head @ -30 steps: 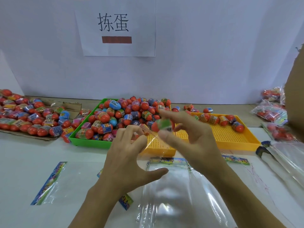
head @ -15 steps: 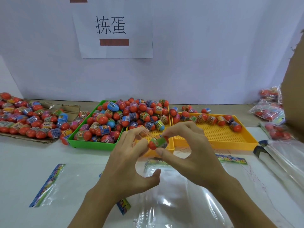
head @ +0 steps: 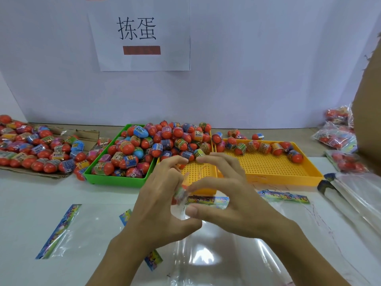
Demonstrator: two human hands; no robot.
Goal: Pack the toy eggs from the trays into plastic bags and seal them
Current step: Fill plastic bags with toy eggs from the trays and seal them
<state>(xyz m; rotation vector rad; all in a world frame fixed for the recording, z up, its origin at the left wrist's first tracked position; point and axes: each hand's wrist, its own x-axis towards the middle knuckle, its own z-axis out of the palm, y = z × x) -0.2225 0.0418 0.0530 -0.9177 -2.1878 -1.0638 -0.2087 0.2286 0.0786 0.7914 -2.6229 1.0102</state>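
Note:
A clear plastic bag (head: pixel 208 256) with a colourful header strip lies on the white table in front of me. My left hand (head: pixel 158 205) pinches the bag's mouth and holds it up. A blurred toy egg (head: pixel 180 194) sits at that mouth, just left of the fingertips of my right hand (head: pixel 233 203). That hand's thumb and forefinger are spread apart and do not clearly grip the egg. Behind my hands, a green tray (head: pixel 115 180) is heaped with red toy eggs (head: pixel 144 145). Two yellow trays (head: pixel 278 180) hold a few more along their far side.
More eggs lie on flat cardboard (head: pixel 31 153) at the far left. An empty bag (head: pixel 61 230) lies flat at left, a stack of empty bags (head: pixel 354 195) at right. Filled bags (head: pixel 336 137) sit at the back right beside a cardboard box (head: pixel 369 100).
My right hand has brought the egg down from above the trays to the bag's mouth and spread its fingers. The left hand came down with it, still holding the bag.

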